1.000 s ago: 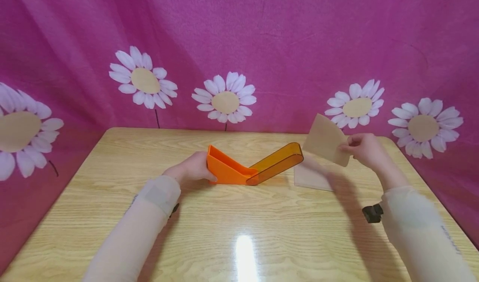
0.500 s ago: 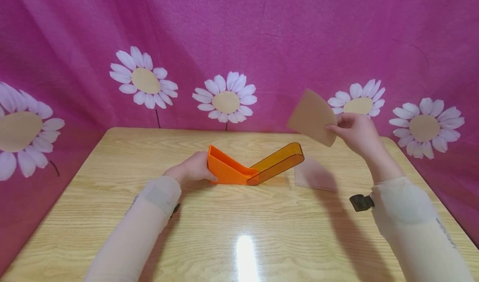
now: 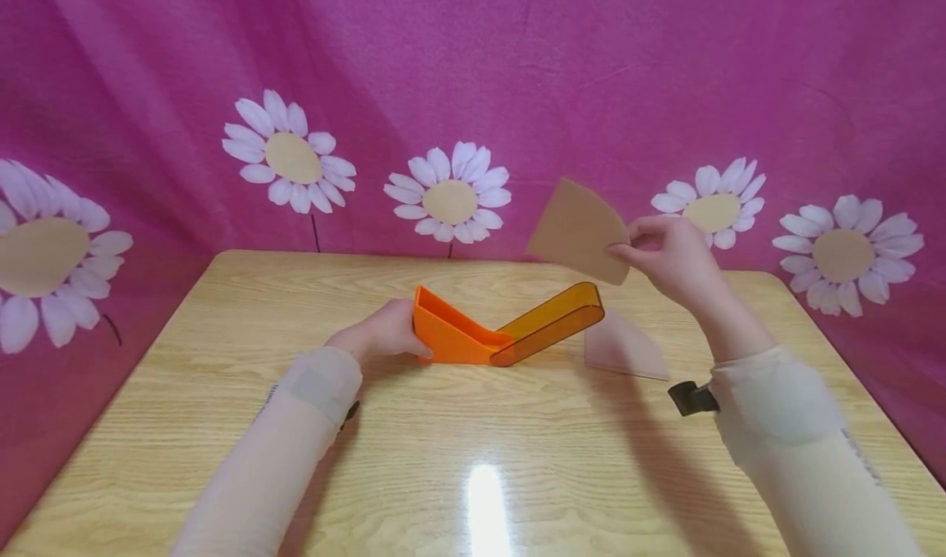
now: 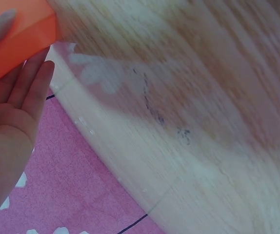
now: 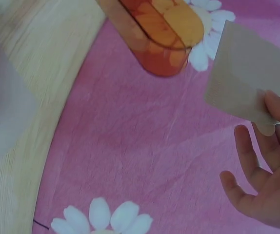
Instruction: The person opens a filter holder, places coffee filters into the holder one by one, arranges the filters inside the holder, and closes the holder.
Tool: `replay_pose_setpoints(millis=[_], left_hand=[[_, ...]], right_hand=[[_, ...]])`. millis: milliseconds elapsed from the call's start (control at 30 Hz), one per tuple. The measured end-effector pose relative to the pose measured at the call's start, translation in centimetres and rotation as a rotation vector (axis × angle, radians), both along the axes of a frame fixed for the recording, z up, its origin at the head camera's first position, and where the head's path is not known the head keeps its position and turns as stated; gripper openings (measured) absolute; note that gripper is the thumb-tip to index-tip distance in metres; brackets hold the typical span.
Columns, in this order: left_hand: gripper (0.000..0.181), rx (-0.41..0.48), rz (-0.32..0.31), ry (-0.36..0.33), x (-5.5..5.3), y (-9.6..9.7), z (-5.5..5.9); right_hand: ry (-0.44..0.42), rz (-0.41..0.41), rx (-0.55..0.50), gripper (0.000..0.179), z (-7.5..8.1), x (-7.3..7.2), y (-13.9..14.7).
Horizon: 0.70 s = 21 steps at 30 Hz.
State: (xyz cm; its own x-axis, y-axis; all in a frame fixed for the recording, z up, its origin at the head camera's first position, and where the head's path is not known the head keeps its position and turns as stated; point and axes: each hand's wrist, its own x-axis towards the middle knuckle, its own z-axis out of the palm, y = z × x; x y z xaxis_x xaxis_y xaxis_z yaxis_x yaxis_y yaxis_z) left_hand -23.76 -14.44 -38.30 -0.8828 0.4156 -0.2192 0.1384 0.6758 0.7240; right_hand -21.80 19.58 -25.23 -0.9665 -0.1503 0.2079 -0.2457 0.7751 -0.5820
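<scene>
An orange plastic coffee filter holder sits on the table, its see-through amber lid swung out to the right. My left hand grips the holder's left end, thumb on the near side; the left wrist view has fingers along the orange wall. Above and behind the lid, my right hand pinches a brown cone-shaped paper coffee filter by its lower right corner. The right wrist view shows thumb and index finger on that filter, the other fingers loosely bent. More coffee filters lie flat right of the lid.
The wooden table runs back to a pink curtain printed with white flowers. Black wrist cameras, such as the right one, jut inward from the sleeves.
My right hand has lifted the coffee filter off the flat ones and carried it up and left, over toward the amber lid. The left hand and the holder have stayed in place.
</scene>
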Motion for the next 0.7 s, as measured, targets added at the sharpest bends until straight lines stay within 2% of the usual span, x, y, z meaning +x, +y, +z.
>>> replay_pose_setpoints(millis=[133, 400, 700], left_hand=[[0.039, -0.004, -0.004, 0.005, 0.0, 0.0, 0.0], [0.042, -0.016, 0.001, 0.010, -0.2, 0.2, -0.4], [0.041, -0.025, -0.002, 0.022, -0.2, 0.1, -0.2]], right_hand=[[-0.019, 0.033, -0.003, 0.022, -0.2, 0.1, -0.8], [-0.064, 0.050, 0.011, 0.019, -0.8, 0.1, -2.0], [-0.083, 0.117, 0.023, 0.014, -1.8, -0.5, -4.6]])
